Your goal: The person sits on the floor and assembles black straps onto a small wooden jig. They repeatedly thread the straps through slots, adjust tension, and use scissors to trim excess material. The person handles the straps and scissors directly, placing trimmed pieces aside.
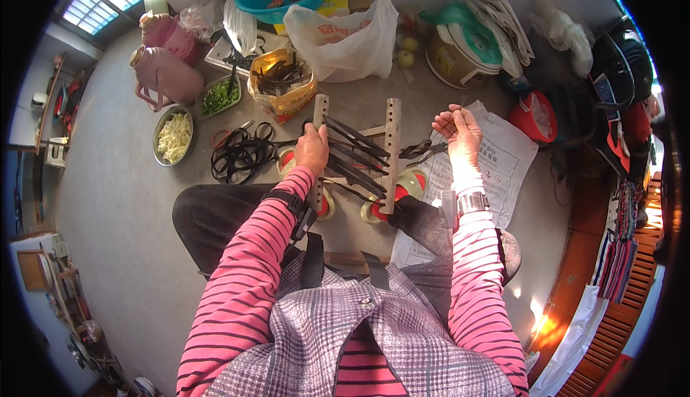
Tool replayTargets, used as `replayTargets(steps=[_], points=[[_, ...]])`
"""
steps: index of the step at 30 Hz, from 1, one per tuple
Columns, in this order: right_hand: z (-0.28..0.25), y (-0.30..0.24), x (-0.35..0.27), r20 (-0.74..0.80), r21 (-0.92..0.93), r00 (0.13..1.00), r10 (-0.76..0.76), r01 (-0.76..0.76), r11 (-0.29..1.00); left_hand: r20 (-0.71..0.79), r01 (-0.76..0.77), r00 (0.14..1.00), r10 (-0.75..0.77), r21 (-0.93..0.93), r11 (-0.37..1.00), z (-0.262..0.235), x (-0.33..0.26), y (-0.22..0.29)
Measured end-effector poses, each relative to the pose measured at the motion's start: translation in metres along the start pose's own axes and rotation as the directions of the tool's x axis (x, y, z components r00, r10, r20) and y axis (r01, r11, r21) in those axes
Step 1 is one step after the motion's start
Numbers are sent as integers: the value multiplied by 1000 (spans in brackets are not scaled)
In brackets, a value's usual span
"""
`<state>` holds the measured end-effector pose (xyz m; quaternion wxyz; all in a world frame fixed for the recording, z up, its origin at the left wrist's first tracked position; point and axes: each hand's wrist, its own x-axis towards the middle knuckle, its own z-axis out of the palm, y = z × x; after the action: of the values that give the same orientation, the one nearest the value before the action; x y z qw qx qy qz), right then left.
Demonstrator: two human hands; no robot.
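Observation:
Between my feet stands a wooden frame [392, 156], two holed bars joined by crosspieces. Several black strips [356, 171] run slantwise across it from bar to bar. My left hand [313, 150] is closed around the left bar, with strip ends close to its fingers. My right hand [460, 130] is raised to the right of the frame, thumb and fingers pinched together; a faint thin line shows near the fingertips, too fine to name. Loose strip ends [424, 150] stick out between the right bar and that hand. A tangled coil of black strips [244, 154] lies left of the frame.
Red-handled scissors [220, 137] lie by the coil. Behind are a yellow container [286, 102] of dark strips, a bowl of pale chopped food [188, 125], a tray of greens [218, 107], pink flasks [162, 77] and a white bag [345, 45]. A printed sheet [503, 156] lies at right.

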<state>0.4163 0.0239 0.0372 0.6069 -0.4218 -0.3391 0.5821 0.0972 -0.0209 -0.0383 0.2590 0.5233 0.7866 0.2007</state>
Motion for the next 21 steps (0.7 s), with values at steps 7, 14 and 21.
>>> replayTargets(steps=[7, 14, 21], points=[[12, -8, -4, -1, -94, 1000, 11, -11, 996, 3, -6, 1000, 6, 20, 1000, -2, -1, 1], [38, -10, -5, 84, -267, 996, -21, 43, 963, -441, -229, 842, 310, 229, 946, -17, -12, 23], [65, -2, -13, 175, -448, 984, 17, 64, 892, -186, -608, 785, 590, -412, 679, -26, -4, 127]])
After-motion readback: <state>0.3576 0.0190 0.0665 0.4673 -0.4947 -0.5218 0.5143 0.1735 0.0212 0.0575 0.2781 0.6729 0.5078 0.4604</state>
